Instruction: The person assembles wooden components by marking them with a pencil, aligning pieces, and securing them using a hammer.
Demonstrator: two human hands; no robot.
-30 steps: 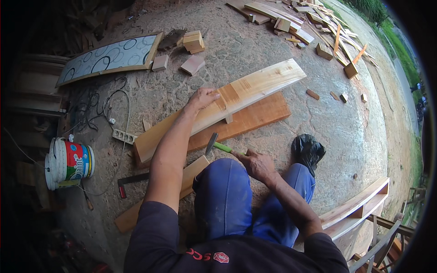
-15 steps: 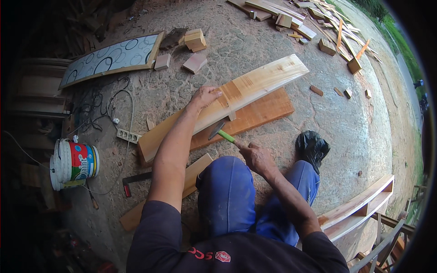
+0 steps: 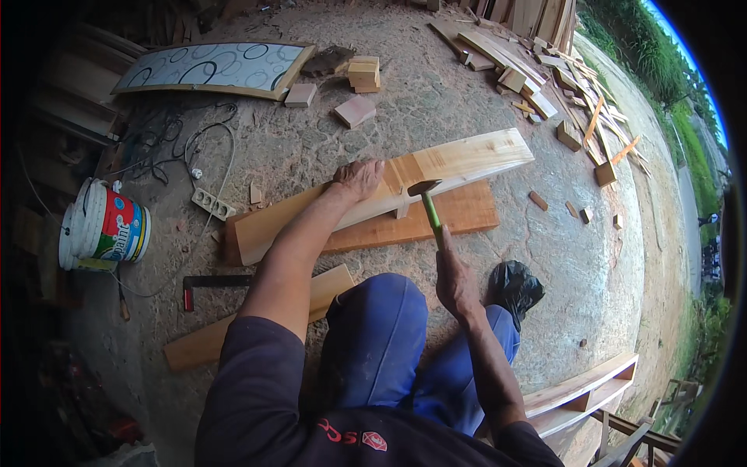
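My left hand [image 3: 358,180] grips the pale plank [image 3: 482,153], which lies slanted above a darker reddish board [image 3: 459,216]. A short wooden piece [image 3: 401,208] sits between them, under the plank's near edge. My right hand [image 3: 455,284] is closed round the green handle of a hammer [image 3: 433,207]; the hammer's head is held over the plank's near edge, just right of my left hand. A black steel square [image 3: 218,282] and another board [image 3: 191,349] lie on the concrete near my left arm.
A white paint bucket [image 3: 105,226], power strip [image 3: 214,204] and cables stand or lie left. A framed panel [image 3: 206,66] and several blocks are beyond. Scrap wood piles [image 3: 568,93] fill the upper right; a black bag [image 3: 513,289] and wooden frame [image 3: 580,389] are at right.
The hammer has risen and swung upright, its head now over the plank's edge. My left hand keeps hold of the plank. The view has shifted.
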